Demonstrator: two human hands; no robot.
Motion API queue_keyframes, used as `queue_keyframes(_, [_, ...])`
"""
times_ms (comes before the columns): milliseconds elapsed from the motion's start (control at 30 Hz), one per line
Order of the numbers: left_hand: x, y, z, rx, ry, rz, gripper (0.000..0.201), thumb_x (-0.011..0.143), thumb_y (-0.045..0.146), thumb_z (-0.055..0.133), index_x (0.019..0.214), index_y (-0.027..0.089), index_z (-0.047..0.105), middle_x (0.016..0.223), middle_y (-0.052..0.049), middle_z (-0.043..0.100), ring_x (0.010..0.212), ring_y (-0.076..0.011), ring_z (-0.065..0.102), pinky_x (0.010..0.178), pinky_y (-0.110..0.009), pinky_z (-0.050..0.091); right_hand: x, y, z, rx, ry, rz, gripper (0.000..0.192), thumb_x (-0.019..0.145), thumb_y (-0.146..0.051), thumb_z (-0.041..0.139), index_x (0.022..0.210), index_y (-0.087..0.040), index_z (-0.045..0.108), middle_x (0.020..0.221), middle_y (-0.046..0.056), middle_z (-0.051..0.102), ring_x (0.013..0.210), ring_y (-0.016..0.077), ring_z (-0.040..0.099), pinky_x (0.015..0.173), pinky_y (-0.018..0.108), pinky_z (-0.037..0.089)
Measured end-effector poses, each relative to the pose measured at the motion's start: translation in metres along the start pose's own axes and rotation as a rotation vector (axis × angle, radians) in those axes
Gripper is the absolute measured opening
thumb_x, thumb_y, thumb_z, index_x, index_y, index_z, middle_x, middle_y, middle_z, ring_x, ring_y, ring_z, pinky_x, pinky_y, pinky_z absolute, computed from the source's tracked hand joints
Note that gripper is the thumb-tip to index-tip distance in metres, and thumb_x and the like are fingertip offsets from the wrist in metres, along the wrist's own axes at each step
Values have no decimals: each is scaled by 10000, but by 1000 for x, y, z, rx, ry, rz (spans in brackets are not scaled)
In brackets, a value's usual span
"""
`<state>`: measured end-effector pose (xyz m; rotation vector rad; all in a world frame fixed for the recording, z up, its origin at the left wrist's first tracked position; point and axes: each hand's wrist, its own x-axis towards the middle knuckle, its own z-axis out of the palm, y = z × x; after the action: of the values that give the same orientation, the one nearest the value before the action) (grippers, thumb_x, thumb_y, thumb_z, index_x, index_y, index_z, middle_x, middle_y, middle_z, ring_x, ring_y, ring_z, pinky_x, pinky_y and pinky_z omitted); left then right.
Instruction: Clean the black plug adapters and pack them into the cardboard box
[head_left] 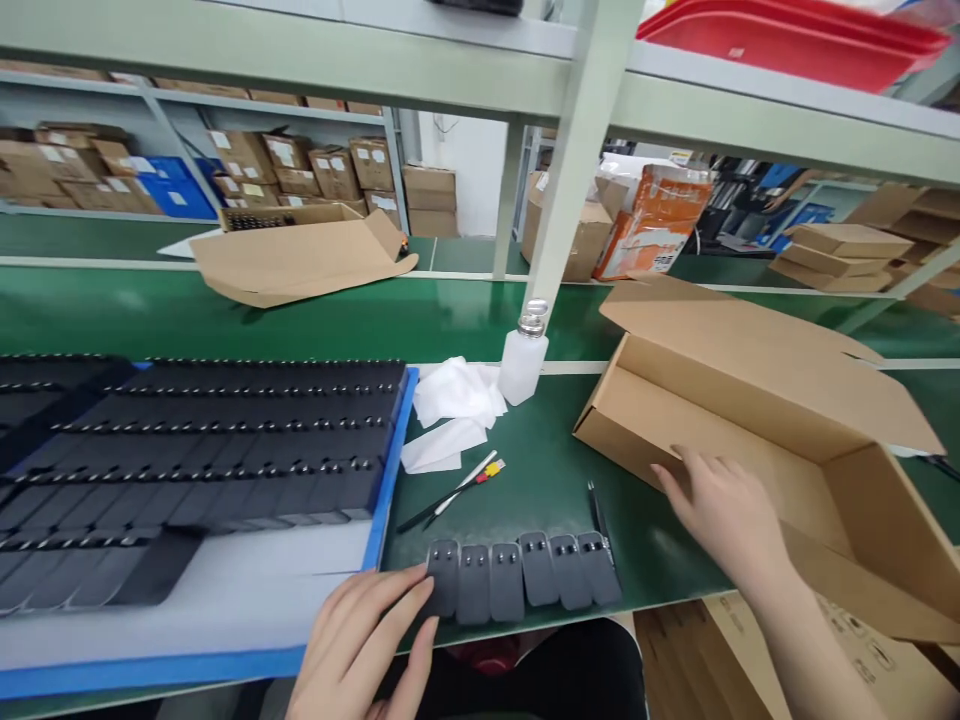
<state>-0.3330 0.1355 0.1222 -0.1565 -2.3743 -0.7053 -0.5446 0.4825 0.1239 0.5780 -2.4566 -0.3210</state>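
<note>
Grey pieces, six, six o'clock: side by side in an uneven row along the near edge, stud ends away from the wearer, seemingly so each can be reached singly. Left hand, seven o'clock: thumb and fingers loosely apart, fingertips at the leftmost piece; contact cannot be told. Right hand, four o'clock: fingers spread, no object visible, over the near wall of an open cardboard box; its lid is folded back, leaving the inside accessible.

Blue-rimmed tray, eight o'clock: ranks of dark pieces, packed tightly, presumably for order. Centre: bottle upright beside crumpled white wipes, likely kept together for convenience.

Tabletop: green, smooth, pale seam behind.

Room: shelved cartons, ten to eleven o'clock; orange-wrapped box, two o'clock; red tray overhead, one to two o'clock.
</note>
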Motion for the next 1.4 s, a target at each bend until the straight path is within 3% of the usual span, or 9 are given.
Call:
queue_keyframes(167, [-4, -12, -12, 37, -25, 80, 372, 822, -47, 601, 1150, 129, 613, 1133, -118, 615, 1079, -198, 562, 946, -375, 454, 63, -40, -38, 354, 141, -165, 377, 965, -408, 488, 1123, -97, 631, 955, 99, 660, 868, 255, 590, 741, 386, 479])
queue_keyframes(333, [-15, -17, -17, 49, -49, 52, 370, 829, -12, 594, 1163, 146, 603, 1143, -111, 620, 1081, -194, 579, 957, -372, 474, 128, -147, -38, 912, -511, -501, 282, 950, -279, 525, 1143, -142, 678, 1108, 90, 643, 1027, 213, 596, 919, 372, 485])
queue_keyframes(533, [-26, -28, -32, 45, -22, 19, 361, 831, -19, 595, 1151, 148, 605, 1132, -116, 622, 1073, -187, 576, 936, -365, 485, 155, -222, 7, 979, -681, -426, 110, 797, -118, 647, 856, -69, 725, 939, 152, 625, 961, 288, 586, 807, 374, 446])
queue_keyframes(800, [79, -64, -25, -214, -51, -213, 190, 917, 232, 571, 1081, 186, 655, 1126, -46, 661, 1051, -145, 620, 926, -287, 506, 188, -168, -23, 1557, -897, -119, 335, 804, -408, 680, 900, -89, 714, 852, 69, 665, 726, 111, 542, 694, 249, 444])
queue_keyframes(900, [133, -74, 4, -485, -252, -460, 541, 831, 402, 656, 1306, 162, 562, 1277, -94, 591, 1072, -200, 596, 912, -349, 496, 185, -147, -33, 1683, -950, -58, 387, 719, -443, 758, 886, -94, 730, 870, 70, 671, 737, 105, 550, 674, 226, 429])
queue_keyframes(967, [157, -75, 22, -713, -387, -539, 423, 785, 387, 678, 1096, 101, 660, 1057, -103, 655, 939, -189, 610, 866, -325, 480, 177, -135, -37, 1741, -962, -15, 388, 691, -437, 792, 870, -98, 730, 854, 58, 665, 719, 89, 541, 651, 204, 410])
queue_keyframes(1067, [173, -70, 37, -873, -448, -567, 254, 760, 342, 658, 801, 92, 668, 788, -63, 625, 760, -132, 573, 769, -265, 453, 162, -119, -40, 1810, -963, 61, 427, 704, -484, 790, 841, -91, 697, 770, 33, 626, 648, 62, 505, 592, 182, 375])
queue_keyframes(1267, [179, -56, 39, -926, -454, -566, 251, 732, 355, 654, 778, 109, 668, 769, -45, 615, 710, -98, 544, 710, -228, 443, 142, -106, -44, 1876, -1053, 121, 595, 666, -450, 832, 1118, -98, 669, 971, 98, 681, 806, 135, 632, 701, 227, 483])
queue_keyframes(1400, [187, -52, 37, -825, -456, -452, 262, 780, 372, 605, 755, 115, 655, 753, -55, 619, 677, -115, 548, 679, -254, 454, 136, -112, -37, 1910, -1025, 280, 418, 619, -340, 855, 887, -55, 707, 883, 119, 686, 730, 136, 632, 657, 224, 498])
